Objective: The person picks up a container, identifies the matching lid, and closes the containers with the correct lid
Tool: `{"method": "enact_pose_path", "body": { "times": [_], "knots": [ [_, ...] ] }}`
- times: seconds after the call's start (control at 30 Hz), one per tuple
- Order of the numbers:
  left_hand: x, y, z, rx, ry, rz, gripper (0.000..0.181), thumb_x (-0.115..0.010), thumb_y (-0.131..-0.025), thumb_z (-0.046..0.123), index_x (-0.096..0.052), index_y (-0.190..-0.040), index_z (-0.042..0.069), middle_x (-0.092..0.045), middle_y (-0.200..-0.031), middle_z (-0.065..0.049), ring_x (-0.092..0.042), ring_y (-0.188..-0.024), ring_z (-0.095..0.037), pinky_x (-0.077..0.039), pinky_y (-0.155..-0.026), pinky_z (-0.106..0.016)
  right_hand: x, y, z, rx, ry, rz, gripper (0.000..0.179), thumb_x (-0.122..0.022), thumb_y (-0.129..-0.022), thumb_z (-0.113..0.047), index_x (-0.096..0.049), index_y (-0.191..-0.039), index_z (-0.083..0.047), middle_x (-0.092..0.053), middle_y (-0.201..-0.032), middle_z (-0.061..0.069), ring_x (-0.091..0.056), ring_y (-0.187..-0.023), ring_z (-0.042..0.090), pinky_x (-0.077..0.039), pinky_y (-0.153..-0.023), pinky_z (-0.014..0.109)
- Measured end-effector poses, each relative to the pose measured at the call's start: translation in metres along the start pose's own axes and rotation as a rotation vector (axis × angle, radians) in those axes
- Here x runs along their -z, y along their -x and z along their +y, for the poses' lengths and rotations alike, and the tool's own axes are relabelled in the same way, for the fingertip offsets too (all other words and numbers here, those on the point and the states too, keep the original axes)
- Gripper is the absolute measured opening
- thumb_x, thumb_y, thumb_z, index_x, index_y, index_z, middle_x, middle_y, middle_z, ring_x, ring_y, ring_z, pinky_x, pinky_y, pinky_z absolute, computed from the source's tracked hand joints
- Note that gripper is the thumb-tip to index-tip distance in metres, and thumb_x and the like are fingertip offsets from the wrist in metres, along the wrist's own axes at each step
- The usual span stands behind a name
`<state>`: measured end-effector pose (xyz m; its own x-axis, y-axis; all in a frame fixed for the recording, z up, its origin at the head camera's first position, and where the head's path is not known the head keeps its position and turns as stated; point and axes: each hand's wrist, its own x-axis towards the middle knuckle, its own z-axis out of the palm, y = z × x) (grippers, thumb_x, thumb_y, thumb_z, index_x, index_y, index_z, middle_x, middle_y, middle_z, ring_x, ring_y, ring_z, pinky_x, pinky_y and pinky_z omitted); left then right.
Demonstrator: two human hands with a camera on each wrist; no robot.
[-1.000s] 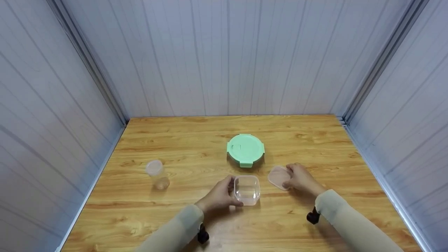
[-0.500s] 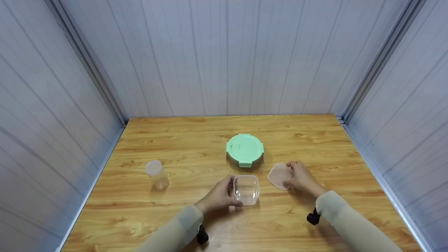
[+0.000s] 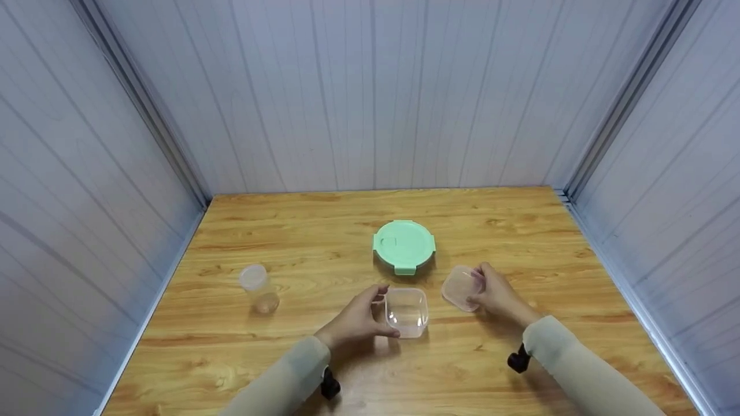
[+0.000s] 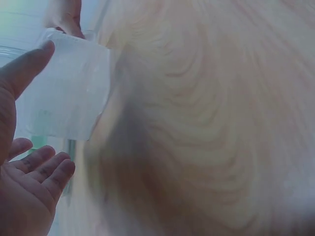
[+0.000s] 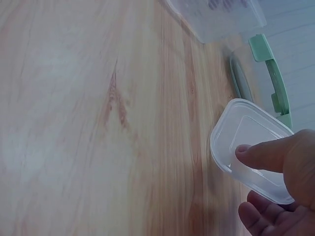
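Note:
A clear square plastic container (image 3: 407,313) stands upright and uncovered on the table. My left hand (image 3: 359,316) is spread at its left side, thumb at the near corner and fingers at the far one. In the left wrist view a gap shows between the fingers (image 4: 47,169) and the container (image 4: 69,88), while the thumb overlaps its wall; whether the thumb touches cannot be told. To the right, my right hand (image 3: 498,296) pinches a translucent square lid (image 3: 461,287) by its right edge. The right wrist view has the thumb lying across the lid (image 5: 236,128), fingers beneath.
Behind the container sits a round food box with a mint-green clip lid (image 3: 404,247). A clear cup with a whitish lid (image 3: 254,278) stands at the left of the wooden table (image 3: 324,225). Pale panel walls (image 3: 347,92) rise at the back and both sides.
My left hand's fingers have loosened and drawn slightly left from the container, which stays in place. The right hand has tilted the lid and raised it a little.

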<state>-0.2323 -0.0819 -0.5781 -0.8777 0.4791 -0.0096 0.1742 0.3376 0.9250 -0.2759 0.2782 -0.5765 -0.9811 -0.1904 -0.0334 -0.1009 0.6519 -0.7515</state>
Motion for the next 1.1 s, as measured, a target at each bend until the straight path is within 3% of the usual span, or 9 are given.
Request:
{"method": "enact_pose_path", "body": {
  "times": [0.17,0.37,0.6,0.8,1.1],
  "knots": [
    [0.007,-0.001,0.009,-0.004,-0.042,0.02,0.102,-0.099,-0.08,0.026,-0.043,-0.159,-0.005,-0.051,-0.16,-0.027,-0.051,-0.147,-0.048,-0.043,-0.124,-0.062,0.0,0.002,-0.004,-0.026,-0.034,-0.001,0.04,-0.078,-0.091,0.006,-0.055,-0.124,0.006,-0.065,-0.134,0.032,-0.063,-0.128,0.05,-0.051,-0.114,0.062],
    [0.013,-0.004,0.018,0.019,-0.037,0.038,0.097,-0.095,-0.085,0.027,-0.042,-0.161,-0.002,-0.048,-0.164,-0.027,-0.05,-0.149,-0.047,-0.042,-0.125,-0.06,0.0,0.003,-0.006,-0.049,-0.089,-0.025,0.024,-0.072,-0.098,0.005,-0.058,-0.119,0.007,-0.066,-0.136,0.032,-0.063,-0.132,0.048,-0.053,-0.115,0.057],
    [0.018,-0.01,0.024,-0.055,-0.042,0.06,0.084,-0.091,-0.09,0.023,-0.048,-0.156,-0.004,-0.052,-0.159,-0.03,-0.051,-0.147,-0.049,-0.046,-0.121,-0.06,0.0,0.003,-0.009,-0.049,-0.084,-0.007,0.016,-0.072,-0.099,0.005,-0.062,-0.112,0.002,-0.072,-0.126,0.025,-0.067,-0.125,0.042,-0.058,-0.108,0.053],
    [0.022,-0.012,0.029,-0.101,-0.033,0.092,0.071,-0.087,-0.093,0.017,-0.054,-0.152,-0.003,-0.056,-0.154,-0.029,-0.053,-0.142,-0.05,-0.049,-0.117,-0.062,0.0,0.003,-0.015,-0.002,-0.065,0.021,0.014,-0.073,-0.098,0.004,-0.063,-0.107,0.0,-0.074,-0.118,0.022,-0.069,-0.117,0.038,-0.057,-0.103,0.051],
    [0.03,-0.016,0.042,-0.152,-0.039,0.155,0.064,-0.087,-0.094,0.02,-0.058,-0.145,-0.006,-0.064,-0.146,-0.026,-0.06,-0.135,-0.048,-0.053,-0.113,-0.06,-0.001,0.002,-0.03,0.101,-0.046,0.087,0.016,-0.078,-0.096,0.002,-0.066,-0.107,0.002,-0.076,-0.107,0.02,-0.071,-0.1,0.028,-0.057,-0.084,0.033]
  ]
}}
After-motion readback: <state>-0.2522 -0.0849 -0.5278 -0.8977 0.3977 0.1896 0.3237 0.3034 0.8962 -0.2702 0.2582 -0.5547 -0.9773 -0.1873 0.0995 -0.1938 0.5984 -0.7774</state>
